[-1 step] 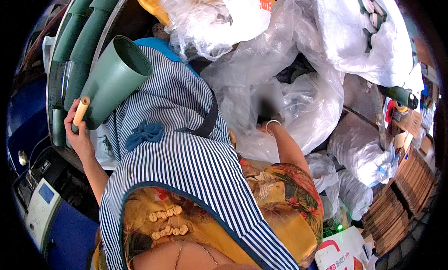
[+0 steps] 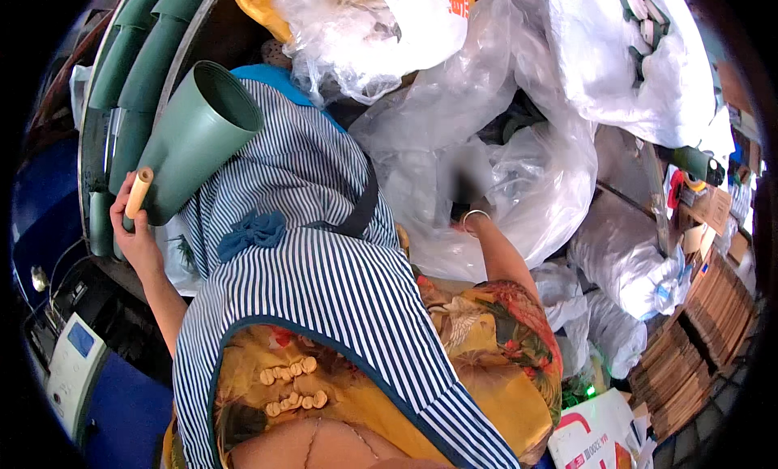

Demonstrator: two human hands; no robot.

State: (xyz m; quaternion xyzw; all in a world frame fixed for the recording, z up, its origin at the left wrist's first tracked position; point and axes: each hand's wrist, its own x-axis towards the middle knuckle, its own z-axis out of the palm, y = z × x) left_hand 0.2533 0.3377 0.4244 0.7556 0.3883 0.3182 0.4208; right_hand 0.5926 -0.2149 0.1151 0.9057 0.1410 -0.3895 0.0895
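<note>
At the left, my left hand (image 2: 136, 230) is closed round a short tan wooden handle (image 2: 139, 193); whatever tool end it has does not show. The same hand lies against a tall green rubber boot (image 2: 182, 149), tilted across my lap with its opening toward the upper right. The boot's lower end is out of sight. My right hand (image 2: 472, 216), with a white bangle at the wrist, reaches into a large clear plastic bag (image 2: 405, 202). A blur covers its fingers, so their grip is hidden. Dark pieces (image 2: 515, 117) show inside the bag.
Several green boots (image 2: 138, 64) line a curved metal edge at the left. White bags (image 2: 636, 72) crowd the far side, one with pale and dark pieces in it. Stacked cardboard (image 2: 677, 368) stands at the right, and a control box (image 2: 73, 364) at the lower left.
</note>
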